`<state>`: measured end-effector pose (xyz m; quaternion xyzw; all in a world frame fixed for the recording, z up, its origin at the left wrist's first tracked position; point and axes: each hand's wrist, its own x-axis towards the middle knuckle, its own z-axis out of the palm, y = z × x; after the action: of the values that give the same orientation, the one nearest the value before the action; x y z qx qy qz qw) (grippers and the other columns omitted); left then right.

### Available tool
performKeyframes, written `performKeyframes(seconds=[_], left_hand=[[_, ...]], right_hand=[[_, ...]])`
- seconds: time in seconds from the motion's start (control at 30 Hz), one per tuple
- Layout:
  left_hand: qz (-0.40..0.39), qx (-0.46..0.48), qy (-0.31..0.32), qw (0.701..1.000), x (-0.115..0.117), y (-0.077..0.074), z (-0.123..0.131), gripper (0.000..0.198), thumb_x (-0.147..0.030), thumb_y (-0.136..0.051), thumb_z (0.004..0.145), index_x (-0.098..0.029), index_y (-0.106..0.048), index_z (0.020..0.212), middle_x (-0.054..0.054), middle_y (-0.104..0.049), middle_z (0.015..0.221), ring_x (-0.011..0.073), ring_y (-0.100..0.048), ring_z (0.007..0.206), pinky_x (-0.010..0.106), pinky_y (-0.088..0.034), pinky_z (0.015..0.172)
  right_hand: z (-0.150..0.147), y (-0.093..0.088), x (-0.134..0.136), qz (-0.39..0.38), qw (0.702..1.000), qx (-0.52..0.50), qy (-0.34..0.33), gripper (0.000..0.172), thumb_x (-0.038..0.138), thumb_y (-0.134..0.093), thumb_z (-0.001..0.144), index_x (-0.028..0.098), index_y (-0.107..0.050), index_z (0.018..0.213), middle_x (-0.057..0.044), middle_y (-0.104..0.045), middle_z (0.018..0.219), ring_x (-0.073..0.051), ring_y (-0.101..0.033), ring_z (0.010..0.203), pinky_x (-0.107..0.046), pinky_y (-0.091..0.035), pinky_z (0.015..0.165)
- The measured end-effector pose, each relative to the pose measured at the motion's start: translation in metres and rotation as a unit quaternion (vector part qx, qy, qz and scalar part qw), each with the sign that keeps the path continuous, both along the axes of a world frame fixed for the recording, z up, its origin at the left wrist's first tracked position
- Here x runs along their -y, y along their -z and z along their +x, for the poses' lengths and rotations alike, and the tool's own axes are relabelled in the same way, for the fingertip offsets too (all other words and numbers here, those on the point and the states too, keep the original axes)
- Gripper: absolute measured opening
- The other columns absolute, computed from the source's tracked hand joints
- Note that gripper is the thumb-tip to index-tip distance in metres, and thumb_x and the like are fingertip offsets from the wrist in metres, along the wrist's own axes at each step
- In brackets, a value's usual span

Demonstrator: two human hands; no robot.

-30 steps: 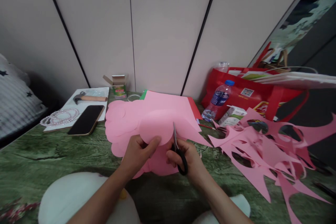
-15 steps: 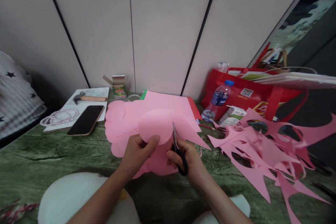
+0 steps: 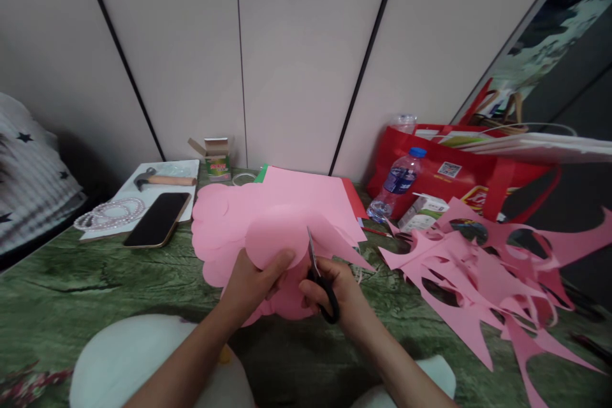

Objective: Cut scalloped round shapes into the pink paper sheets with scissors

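Observation:
My left hand [image 3: 261,277] pinches the lower edge of a pink sheet of paper [image 3: 277,236], thumb on top. The sheet has a rounded outline on its near side, and a pointed strip of it juts off to the right. Black-handled scissors [image 3: 329,299] are in my right hand [image 3: 335,287], fingers through the loops, blades pointing up at the paper's cut edge. Beneath lie several cut pink paper pieces with rounded edges [image 3: 210,204]. Behind them is a stack of uncut pink sheets [image 3: 310,188], with green and red sheets showing at its sides.
Pink paper scraps [image 3: 478,268] heap on the right, before a red bag [image 3: 507,166], a water bottle [image 3: 399,182] and a small carton [image 3: 423,211]. On the left are a phone [image 3: 157,220], a hammer [image 3: 165,180], a bead string [image 3: 109,213] and an opened box [image 3: 218,162].
The held paper has shifted slightly left and turned a little in my left hand. The scissors have moved slightly left and down along its cut edge.

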<state>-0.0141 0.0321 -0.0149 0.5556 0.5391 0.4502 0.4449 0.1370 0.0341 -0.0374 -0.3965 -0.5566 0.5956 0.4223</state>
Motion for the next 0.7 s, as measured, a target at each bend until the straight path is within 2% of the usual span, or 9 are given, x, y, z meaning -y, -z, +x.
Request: performKeyframes(seconds=[0.07,0.13,0.27,0.33,0.4,0.47,0.6,0.7], left_hand=[[0.002,0.002,-0.033,0.999,0.0002,0.0012,0.0,0.038,-0.041,-0.061,0.07,-0.017,-0.044,0.047,-0.006,-0.04,0.039,0.0064,-0.034,0.037,0.02,-0.028,0.037],[0.007,0.011,-0.04,0.999,0.0002,0.0022,-0.0003,0.033,-0.039,-0.065,0.067,-0.017,-0.047,0.051,-0.006,-0.041,0.042,0.0069,-0.035,0.039,0.02,-0.029,0.038],[0.013,0.018,-0.013,1.0,-0.0002,0.001,-0.0008,0.023,-0.035,-0.067,0.066,-0.014,-0.06,0.071,-0.001,-0.058,0.055,0.0105,-0.047,0.047,0.021,-0.036,0.041],[0.016,0.024,0.004,1.0,0.0,-0.001,-0.0003,0.025,-0.032,-0.067,0.066,-0.013,-0.064,0.082,0.004,-0.066,0.07,0.0142,-0.056,0.059,0.023,-0.044,0.05],[0.017,0.026,0.01,0.999,0.0003,-0.0027,0.0006,0.025,-0.031,-0.067,0.066,-0.013,-0.065,0.084,0.006,-0.069,0.08,0.0173,-0.06,0.07,0.026,-0.048,0.059],[0.01,0.019,0.004,1.0,0.0005,-0.0031,0.0012,0.024,-0.031,-0.067,0.066,-0.012,-0.066,0.082,0.007,-0.07,0.079,0.0185,-0.061,0.071,0.026,-0.048,0.058],[0.014,0.002,0.0,1.0,-0.0005,-0.0006,0.0005,0.024,-0.033,-0.066,0.067,-0.012,-0.066,0.079,0.003,-0.065,0.06,0.0163,-0.057,0.057,0.022,-0.04,0.043],[0.027,-0.008,-0.008,1.0,-0.0015,0.0008,-0.0005,0.025,-0.033,-0.067,0.066,-0.013,-0.066,0.08,0.001,-0.062,0.056,0.015,-0.054,0.054,0.022,-0.038,0.042]], right_hand=[[-0.0003,0.0004,0.0004,-0.014,1.0,-0.002,-0.003,0.031,0.038,-0.075,0.057,0.018,-0.052,0.064,0.005,-0.052,0.045,-0.009,-0.045,0.037,-0.02,-0.039,0.036],[-0.0004,0.0022,-0.0002,-0.027,1.0,-0.008,0.0,0.033,0.037,-0.076,0.056,0.019,-0.055,0.074,0.006,-0.053,0.048,-0.009,-0.046,0.039,-0.02,-0.039,0.038],[-0.0009,0.0054,-0.0026,-0.027,0.998,-0.047,0.012,0.04,0.031,-0.078,0.053,0.019,-0.057,0.085,0.006,-0.052,0.056,-0.01,-0.047,0.047,-0.021,-0.041,0.044],[-0.0013,0.0059,-0.0034,-0.019,0.997,-0.068,0.014,0.043,0.028,-0.078,0.052,0.02,-0.058,0.09,0.005,-0.053,0.061,-0.01,-0.048,0.052,-0.021,-0.042,0.049],[-0.0015,0.006,-0.0038,-0.011,0.997,-0.08,0.011,0.045,0.027,-0.078,0.053,0.022,-0.059,0.094,0.005,-0.053,0.064,-0.011,-0.047,0.055,-0.022,-0.041,0.052],[-0.0014,0.0057,-0.004,-0.001,0.996,-0.084,0.012,0.045,0.028,-0.078,0.053,0.023,-0.06,0.094,0.004,-0.053,0.066,-0.011,-0.047,0.056,-0.023,-0.04,0.053],[0.0005,0.0056,-0.0045,0.011,0.998,-0.062,0.011,0.042,0.031,-0.077,0.054,0.021,-0.06,0.091,0.005,-0.049,0.061,-0.011,-0.043,0.054,-0.022,-0.037,0.05],[0.0026,0.007,-0.005,0.017,0.999,-0.036,0.008,0.038,0.031,-0.075,0.057,0.02,-0.06,0.09,0.005,-0.047,0.059,-0.01,-0.041,0.052,-0.022,-0.035,0.047]])
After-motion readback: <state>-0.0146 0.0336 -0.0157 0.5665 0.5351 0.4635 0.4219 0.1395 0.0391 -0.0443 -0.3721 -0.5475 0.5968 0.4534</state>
